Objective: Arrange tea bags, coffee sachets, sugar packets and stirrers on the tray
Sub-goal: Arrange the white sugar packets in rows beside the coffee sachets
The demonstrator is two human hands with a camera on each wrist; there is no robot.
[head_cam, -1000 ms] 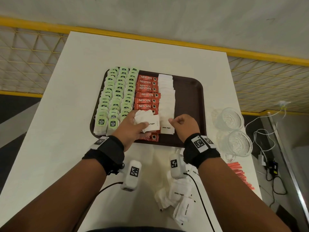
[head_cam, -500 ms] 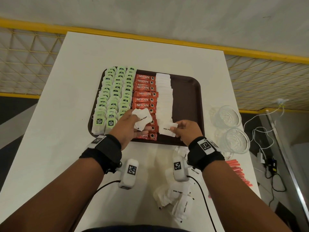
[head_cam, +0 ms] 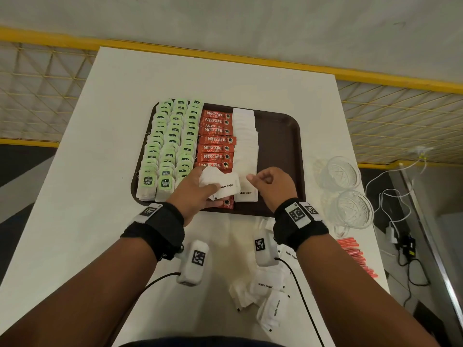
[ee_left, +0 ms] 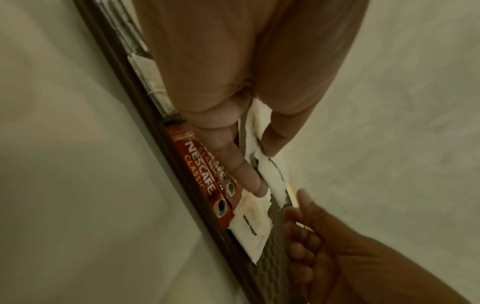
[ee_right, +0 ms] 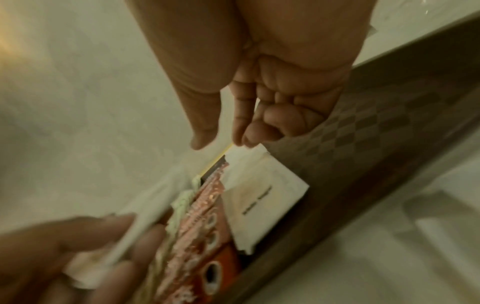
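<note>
The brown tray (head_cam: 280, 136) carries three columns of green tea bags (head_cam: 172, 139), one column of red coffee sachets (head_cam: 216, 140) and one of white sugar packets (head_cam: 246, 144). My left hand (head_cam: 213, 194) (ee_left: 262, 166) grips a small stack of sugar packets (head_cam: 223, 185) (ee_left: 272, 170) above the tray's near edge. My right hand (head_cam: 260, 180) (ee_right: 221, 142) hovers just right of that stack with thumb and forefinger apart and nothing between them. Under it, the nearest sugar packet (head_cam: 246, 194) (ee_right: 265, 195) lies flat on the tray.
Loose sugar packets (head_cam: 265, 289) lie on the white table near me. Red stirrers (head_cam: 355, 256) sit by the right edge. Two glass bowls (head_cam: 338, 174) (head_cam: 353, 211) stand right of the tray. The tray's right third is bare. Cables hang off the table's right side.
My right hand has let go of a sugar packet at the near end of the white column and lifted toward the left hand's stack. The left hand has barely moved.
</note>
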